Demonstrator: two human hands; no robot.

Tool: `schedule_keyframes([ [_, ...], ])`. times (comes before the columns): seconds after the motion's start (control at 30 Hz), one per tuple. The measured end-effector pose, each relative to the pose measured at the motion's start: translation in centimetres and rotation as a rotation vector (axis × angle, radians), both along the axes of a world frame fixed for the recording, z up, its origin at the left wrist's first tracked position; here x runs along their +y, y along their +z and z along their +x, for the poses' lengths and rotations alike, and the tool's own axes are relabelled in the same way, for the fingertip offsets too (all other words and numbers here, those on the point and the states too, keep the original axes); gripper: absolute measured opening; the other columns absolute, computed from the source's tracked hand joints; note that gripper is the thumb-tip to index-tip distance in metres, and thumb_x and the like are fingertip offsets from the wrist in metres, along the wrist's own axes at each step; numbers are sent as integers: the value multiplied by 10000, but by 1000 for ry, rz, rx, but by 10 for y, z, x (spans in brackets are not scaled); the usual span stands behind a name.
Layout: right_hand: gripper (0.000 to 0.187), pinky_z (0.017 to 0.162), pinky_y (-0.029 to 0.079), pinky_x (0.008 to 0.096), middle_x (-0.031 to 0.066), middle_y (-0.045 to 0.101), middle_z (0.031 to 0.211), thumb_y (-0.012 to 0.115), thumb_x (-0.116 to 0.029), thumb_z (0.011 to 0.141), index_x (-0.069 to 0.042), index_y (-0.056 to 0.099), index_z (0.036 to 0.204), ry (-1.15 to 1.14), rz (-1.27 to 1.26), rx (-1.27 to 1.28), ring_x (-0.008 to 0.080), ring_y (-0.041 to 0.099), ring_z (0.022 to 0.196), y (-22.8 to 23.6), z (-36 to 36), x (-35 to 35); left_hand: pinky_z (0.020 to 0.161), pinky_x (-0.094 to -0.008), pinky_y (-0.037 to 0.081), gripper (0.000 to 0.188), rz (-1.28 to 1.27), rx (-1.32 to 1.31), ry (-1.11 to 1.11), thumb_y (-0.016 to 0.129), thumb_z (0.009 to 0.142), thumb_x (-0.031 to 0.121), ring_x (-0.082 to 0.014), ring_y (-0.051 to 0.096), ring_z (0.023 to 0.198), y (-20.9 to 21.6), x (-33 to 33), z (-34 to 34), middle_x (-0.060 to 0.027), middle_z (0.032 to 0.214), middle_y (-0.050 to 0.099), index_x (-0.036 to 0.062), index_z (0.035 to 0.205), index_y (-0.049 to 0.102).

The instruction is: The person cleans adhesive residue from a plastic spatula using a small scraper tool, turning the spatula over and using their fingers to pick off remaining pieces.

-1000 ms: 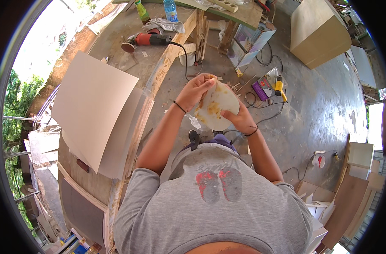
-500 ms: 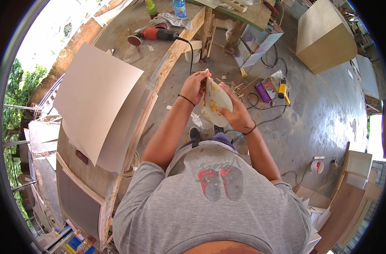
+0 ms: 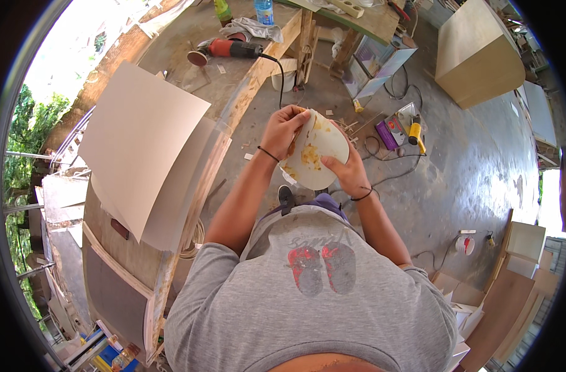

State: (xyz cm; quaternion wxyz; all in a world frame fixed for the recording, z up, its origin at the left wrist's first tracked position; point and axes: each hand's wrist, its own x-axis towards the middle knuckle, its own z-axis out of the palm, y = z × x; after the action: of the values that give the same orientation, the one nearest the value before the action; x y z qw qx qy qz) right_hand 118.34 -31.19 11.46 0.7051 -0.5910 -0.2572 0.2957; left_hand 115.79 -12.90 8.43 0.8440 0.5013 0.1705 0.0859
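Between my hands, above the floor in front of me, is a thin, pale, rounded sheet [image 3: 317, 146] with yellow-brown stains on its face. Its exact kind cannot be made out. My left hand [image 3: 286, 127] pinches its upper left edge between thumb and fingers. On the opposite side, my right hand [image 3: 350, 167] grips the sheet, thumb on the stained face and the other fingers mostly hidden behind it. The face is turned toward me.
A workbench at left carries large white panels [image 3: 143, 149] and a red-black corded power tool [image 3: 227, 48] with a round disc. Beyond stand bottles [image 3: 263, 12]. A purple box [image 3: 389, 133], yellow tool [image 3: 414, 130] and cables lie on the floor at right. A wooden cabinet [image 3: 478, 53] stands far right.
The sheet has tilted to show more of its stained face and sits slightly lower. My left hand has shifted a little down along its edge; both hands keep hold.
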Motion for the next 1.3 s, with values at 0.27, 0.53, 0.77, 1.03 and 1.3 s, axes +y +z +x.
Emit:
schedule_keyframes([
  [0.27, 704, 1011, 338, 295, 93, 423, 1352, 554, 31, 779, -33, 269, 1419, -18, 2, -50, 163, 424, 1212, -8, -3, 6, 530, -178, 412, 140, -288, -33, 161, 594, 895, 173, -44, 512, 575, -12, 3, 4, 0, 743, 601, 35, 875, 594],
  [0.53, 718, 1013, 341, 298, 108, 407, 1367, 521, 49, 771, -36, 244, 1428, -97, 48, -11, 175, 427, 1216, -2, -2, 6, 639, -199, 455, 164, 150, -47, -45, 624, 864, 131, -59, 560, 700, 25, -6, -19, -11, 804, 622, -4, 955, 601],
  [0.77, 709, 1014, 340, 301, 106, 390, 1381, 508, 49, 779, -34, 239, 1429, -80, 68, -22, 178, 422, 1222, 2, -4, 10, 477, -155, 314, 144, 57, -24, 9, 645, 855, 195, 6, 450, 560, 5, -6, -11, 44, 751, 595, 58, 885, 612],
  [1.03, 684, 1036, 309, 307, 115, 302, 1448, 506, 29, 788, -34, 256, 1421, -95, -21, -232, 187, 360, 1280, -3, -3, 9, 560, -194, 425, 202, -73, -16, 96, 602, 894, 230, -30, 507, 602, -18, -11, -5, 21, 713, 595, 32, 861, 613],
  [1.3, 670, 1035, 310, 311, 94, 360, 1410, 543, 22, 793, -28, 286, 1410, -81, 52, -3, 175, 385, 1255, 0, 1, 0, 604, -194, 426, 276, -200, 11, -83, 510, 943, 282, -45, 538, 681, -10, 2, -18, 20, 807, 597, 21, 954, 600],
])
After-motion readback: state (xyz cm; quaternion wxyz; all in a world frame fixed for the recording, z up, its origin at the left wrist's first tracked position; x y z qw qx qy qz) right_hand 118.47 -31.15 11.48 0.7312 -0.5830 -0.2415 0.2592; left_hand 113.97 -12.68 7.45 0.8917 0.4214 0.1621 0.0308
